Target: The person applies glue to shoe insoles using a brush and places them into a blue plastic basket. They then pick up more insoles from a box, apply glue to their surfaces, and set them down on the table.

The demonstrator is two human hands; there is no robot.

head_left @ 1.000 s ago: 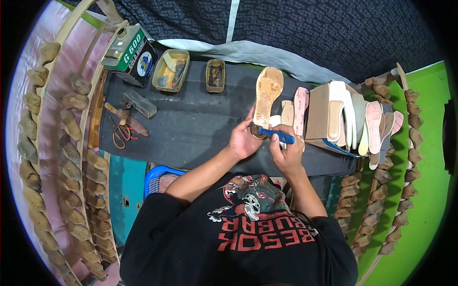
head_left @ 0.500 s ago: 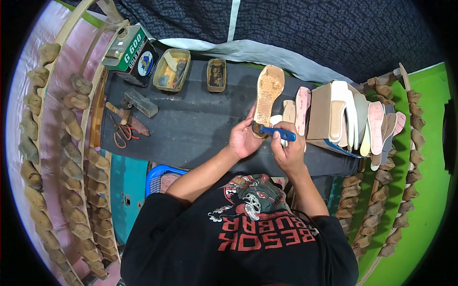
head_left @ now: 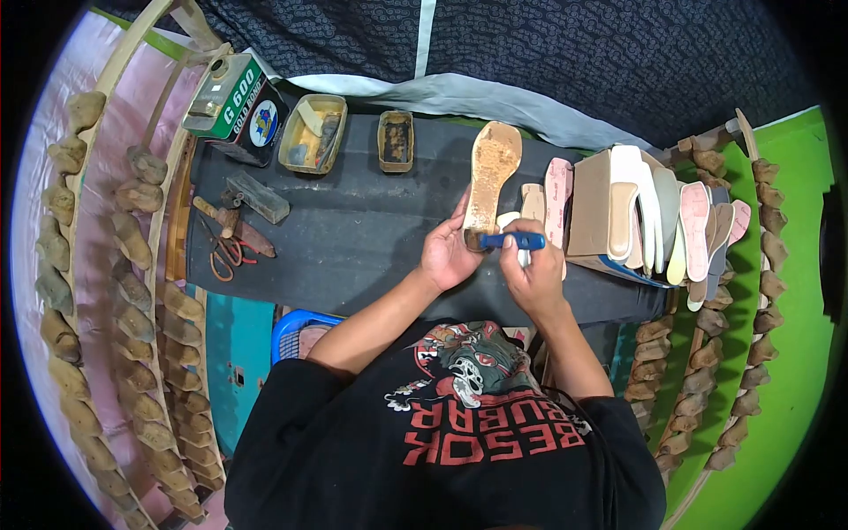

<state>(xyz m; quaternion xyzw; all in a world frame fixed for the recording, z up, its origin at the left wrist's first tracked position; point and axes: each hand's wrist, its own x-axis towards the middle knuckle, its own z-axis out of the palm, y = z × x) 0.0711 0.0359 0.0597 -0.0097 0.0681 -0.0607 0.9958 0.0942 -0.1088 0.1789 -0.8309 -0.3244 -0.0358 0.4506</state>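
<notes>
"Above the tabletop (head_left: 353,234), towards its front edge, what are the two hands holding?"

"A tan sole (head_left: 493,168) and a blue-handled brush (head_left: 516,240). The left hand (head_left: 448,258) grips the sole by its narrow heel end, wide end pointing to the back edge."

"And the right hand (head_left: 533,270)?"

"Closed round the brush handle, just beside the left, the two hands apart. The brush head overlaps the heel end; how hard it presses, I can't tell."

"What stands along the back edge?"

"At the back left corner, a green and black tin (head_left: 231,119); just beside it a yellowish tub (head_left: 311,165), then a smaller tub (head_left: 395,165)."

"Down the left edge?"

"A dark block (head_left: 258,198), a hammer (head_left: 218,217) and scissors (head_left: 225,262), the scissors lowest, near the front left corner."

"And towards the right edge?"

"A cardboard box (head_left: 588,216), with pale and pink shoe pieces (head_left: 695,231) upright in and against it."
</notes>
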